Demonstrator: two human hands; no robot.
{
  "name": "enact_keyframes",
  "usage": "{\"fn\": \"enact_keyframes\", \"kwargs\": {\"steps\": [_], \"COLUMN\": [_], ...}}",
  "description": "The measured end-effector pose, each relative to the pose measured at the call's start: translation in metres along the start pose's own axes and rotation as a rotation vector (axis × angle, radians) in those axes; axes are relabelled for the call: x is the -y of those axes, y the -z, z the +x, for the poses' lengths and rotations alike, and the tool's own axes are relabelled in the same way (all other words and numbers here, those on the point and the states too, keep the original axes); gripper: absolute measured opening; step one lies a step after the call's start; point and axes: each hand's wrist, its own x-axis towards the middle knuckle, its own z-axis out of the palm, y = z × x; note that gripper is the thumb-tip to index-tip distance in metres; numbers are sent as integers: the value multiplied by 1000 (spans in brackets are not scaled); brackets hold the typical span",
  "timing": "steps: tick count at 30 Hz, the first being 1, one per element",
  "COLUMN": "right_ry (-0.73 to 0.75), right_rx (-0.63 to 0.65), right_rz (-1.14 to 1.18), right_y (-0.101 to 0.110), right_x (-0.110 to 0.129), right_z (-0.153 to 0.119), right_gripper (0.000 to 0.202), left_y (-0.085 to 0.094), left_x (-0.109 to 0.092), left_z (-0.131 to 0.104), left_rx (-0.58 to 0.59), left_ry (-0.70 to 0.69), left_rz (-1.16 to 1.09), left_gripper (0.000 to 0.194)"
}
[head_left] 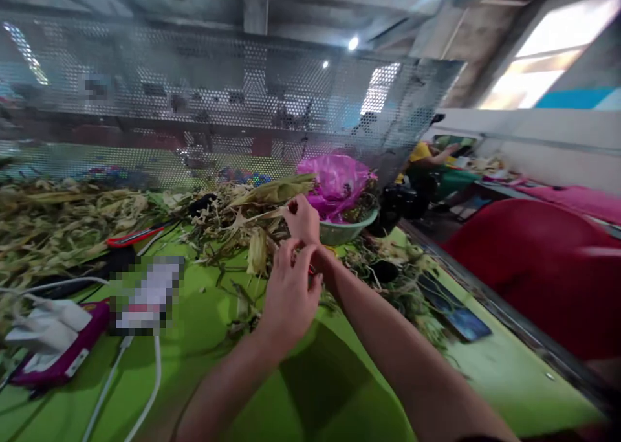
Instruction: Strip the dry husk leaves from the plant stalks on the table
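Head view: basin (345, 233) beside hands (292, 292) holds pink bag (334, 173).

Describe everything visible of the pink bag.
The pink bag looks like thin, shiny, partly see-through plastic, crumpled into a loose, puffed heap. It sits in the pale green bowl, bulging above the rim, with plant scraps by its right side. The mesh screen stands behind it; the right hand is in front, to its left. What the bag holds, if anything, is unclear.

No lettering, brand, number or sign can be read; the phone (154, 290) is pixelated.
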Motion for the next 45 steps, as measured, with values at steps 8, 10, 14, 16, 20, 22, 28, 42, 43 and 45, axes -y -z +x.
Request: {"fn": "enact_keyframes", "kwargs": {"steps": [8,10,14,16,20,22,28,42,43,45], "right_ry": [25,36,45,35,-12,-39,-82,-183,-178,-157], "right_rx": [-43,-41,-43,-50,-76,-85,-97,-137,-136,-124], "right_rz": [-181,-200,-212,-206,-172,-146,-60,158,172,194], "right_y": [-8,-7,-3,0,3,4,4,1,1,3], "right_x": [9,12,17,18,17,16,18,14,14,14], "right_z": [11,9,5,6,11,12,14,23,24,26], "right_gripper": [9,10,11,10,10,11,11,14,14,15], "left_y": [-7,-7,-6,-5,-5,-4,8,16,18,20], "left_x": [-83,-70,-33,-37,-79,-88,-41,-53,-52,-59], "left_z": [-48,-32,5,-3,-64,-78,-15,-32,-30,-39], "left_rx": [348,298,-13,-18,152,132,-35,-7,-20,81], "left_ry": [-404,-374,-89,-66,-217,-357,-77,-99,-79,-104], "left_rz": [-100,-59,134,160,-46,-154,-56,-158,-149,-198], "left_gripper": [16,17,16,17,10,9,17,25,24,21]}}
